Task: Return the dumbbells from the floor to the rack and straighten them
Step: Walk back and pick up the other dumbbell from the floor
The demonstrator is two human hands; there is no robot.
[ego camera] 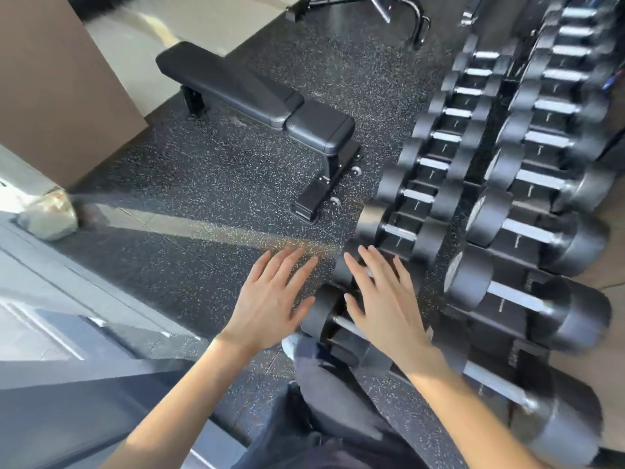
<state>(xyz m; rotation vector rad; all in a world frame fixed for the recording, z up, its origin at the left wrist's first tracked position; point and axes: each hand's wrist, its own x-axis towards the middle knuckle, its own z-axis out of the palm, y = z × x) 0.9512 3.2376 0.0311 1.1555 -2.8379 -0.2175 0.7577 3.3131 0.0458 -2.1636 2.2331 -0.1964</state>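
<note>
A two-tier dumbbell rack point(473, 184) runs up the right side, filled with black round-headed dumbbells with chrome handles. The nearest small dumbbell point(324, 316) sits at the lower tier's near end, partly hidden by my right hand point(382, 299). That hand hovers over it with fingers spread, holding nothing. My left hand point(270, 299) is also spread open, over the speckled floor just left of the rack. A second small dumbbell point(348, 265) lies just beyond, mostly covered by my right fingers. The whole view is motion-blurred.
A black flat bench point(257, 96) stands on the speckled rubber floor point(209, 184) to the left of the rack. A brown wall point(50, 79) and a stone point(47, 214) are at far left. My dark trouser leg point(324, 401) is below the hands.
</note>
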